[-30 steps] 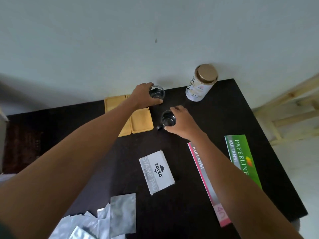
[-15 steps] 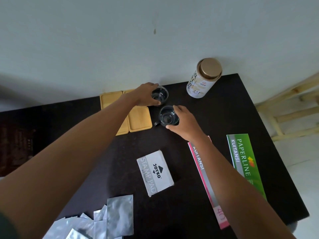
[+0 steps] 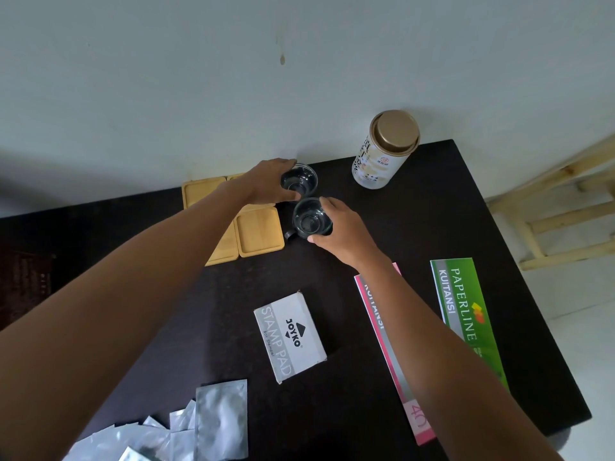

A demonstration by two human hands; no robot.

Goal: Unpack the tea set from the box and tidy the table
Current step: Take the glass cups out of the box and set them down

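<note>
Two clear glass cups stand near the far edge of the black table (image 3: 416, 227). My left hand (image 3: 269, 184) wraps around the far glass cup (image 3: 299, 181), close to the wall. My right hand (image 3: 339, 234) grips the near glass cup (image 3: 311, 218), whose small handle points left. Both cups sit close together, nearly touching. Several wooden coasters (image 3: 261, 232) lie just left of them, partly under my left arm. A white tea tin with a gold lid (image 3: 382, 151) stands upright to the right of the cups.
A white stamp pad box (image 3: 289, 336) lies mid-table. A pink receipt book (image 3: 386, 337) and a green one (image 3: 466, 314) lie on the right, partly under my right arm. Several silver foil packets (image 3: 213, 424) pile at the near edge. A wooden frame (image 3: 549, 214) stands right of the table.
My right hand has slid the near cup up and right, closer to the far cup. My left hand stays on the far cup. The view has shifted slightly.
</note>
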